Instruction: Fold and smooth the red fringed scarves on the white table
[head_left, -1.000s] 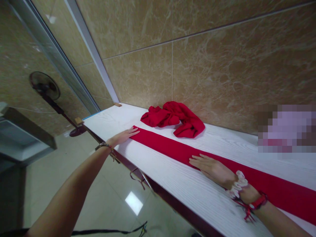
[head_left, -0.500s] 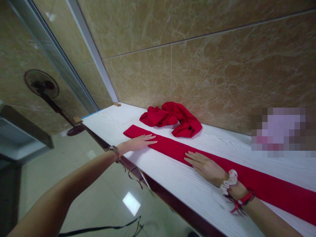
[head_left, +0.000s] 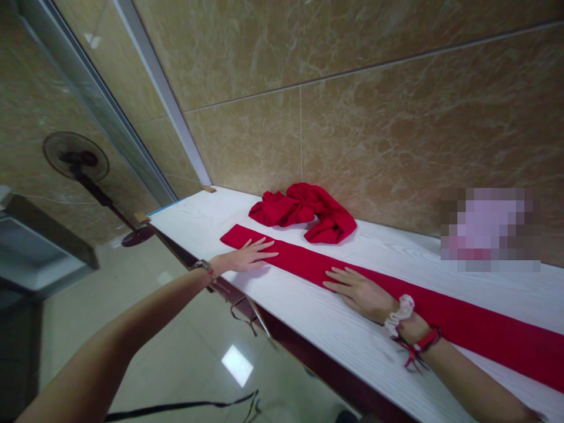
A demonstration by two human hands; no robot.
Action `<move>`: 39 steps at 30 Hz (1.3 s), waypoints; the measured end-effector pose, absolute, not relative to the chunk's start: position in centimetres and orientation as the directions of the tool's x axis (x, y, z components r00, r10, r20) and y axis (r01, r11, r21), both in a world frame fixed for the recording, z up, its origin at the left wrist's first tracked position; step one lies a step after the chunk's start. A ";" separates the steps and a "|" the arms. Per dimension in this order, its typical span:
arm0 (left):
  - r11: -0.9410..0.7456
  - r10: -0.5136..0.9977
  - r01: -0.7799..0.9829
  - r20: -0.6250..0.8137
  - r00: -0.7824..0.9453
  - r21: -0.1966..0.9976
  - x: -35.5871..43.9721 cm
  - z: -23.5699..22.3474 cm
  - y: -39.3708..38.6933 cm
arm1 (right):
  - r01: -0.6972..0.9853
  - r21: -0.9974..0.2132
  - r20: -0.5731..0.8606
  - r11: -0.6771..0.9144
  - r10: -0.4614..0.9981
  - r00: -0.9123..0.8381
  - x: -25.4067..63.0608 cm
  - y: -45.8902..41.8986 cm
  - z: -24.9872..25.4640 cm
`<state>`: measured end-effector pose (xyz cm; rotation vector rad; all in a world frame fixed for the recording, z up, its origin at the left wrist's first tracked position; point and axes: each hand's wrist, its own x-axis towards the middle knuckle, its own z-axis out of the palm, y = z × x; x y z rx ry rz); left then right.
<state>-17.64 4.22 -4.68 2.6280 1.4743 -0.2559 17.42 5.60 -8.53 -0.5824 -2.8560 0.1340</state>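
Resting palm-down: left hand [head_left: 247,257] and right hand [head_left: 365,295] are placed unclenched, fingers spread.
Long red fabric strip [head_left: 302,258]: stretched beneath both along white wood-grain table [head_left: 308,314].
Crumpled red cloth [head_left: 329,216]: heaped beside strip.

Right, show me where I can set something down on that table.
Free: the table end left of the crumpled cloth; the near edge between left hand and right hand. Crowded: the red strip under both hands, and its narrow gap to the crumpled cloth.
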 end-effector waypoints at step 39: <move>-0.625 0.757 0.780 0.218 0.616 -0.035 -1.0 -7.0 7.8 | 0.990 0.104 -0.029 -0.095 0.995 0.099 51.3 -6.0 -6.6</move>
